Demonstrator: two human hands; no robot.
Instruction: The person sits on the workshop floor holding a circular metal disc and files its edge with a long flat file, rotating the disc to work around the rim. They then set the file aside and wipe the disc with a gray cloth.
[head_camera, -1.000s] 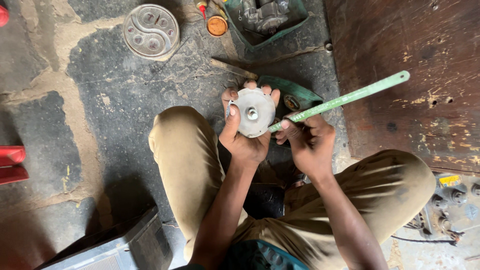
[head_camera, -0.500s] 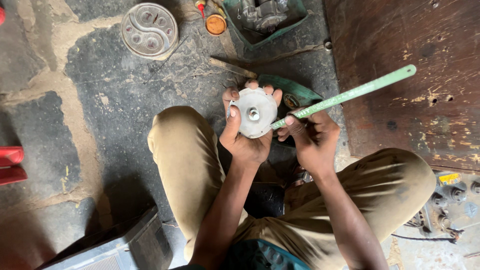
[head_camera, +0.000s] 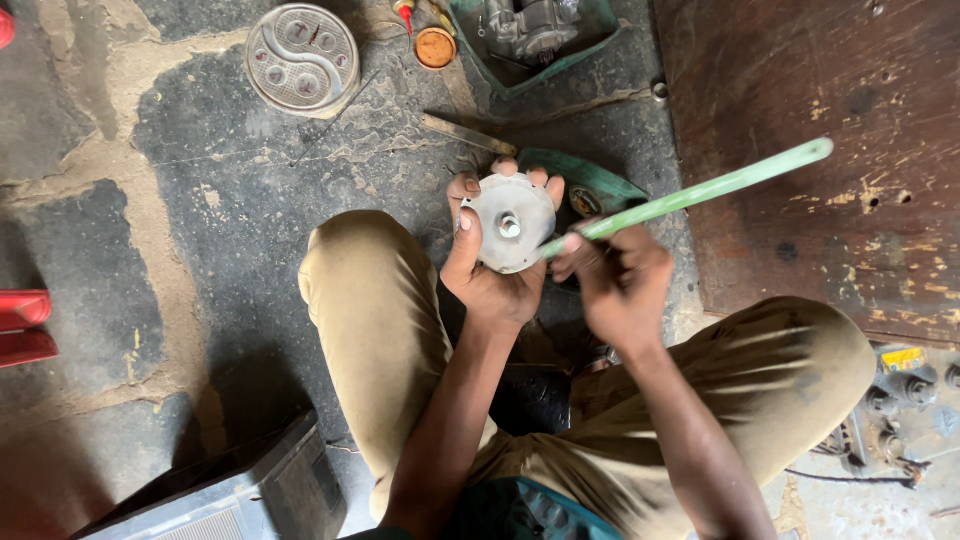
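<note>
A big dark brown wooden board (head_camera: 830, 150) lies on the cracked grey stone floor (head_camera: 200, 220) at the far right. The person sits low, knees in tan trousers (head_camera: 380, 320) spread wide. Between the knees, the left hand (head_camera: 490, 270) wraps around a round grey metal cap with a small hub in the middle (head_camera: 508, 222). The right hand (head_camera: 615, 280) is closed on a long thin green stick (head_camera: 700, 192), whose tip touches the cap's right edge. A round silver grille lid (head_camera: 302, 58) lies far left, near a small orange cap (head_camera: 435, 47).
</note>
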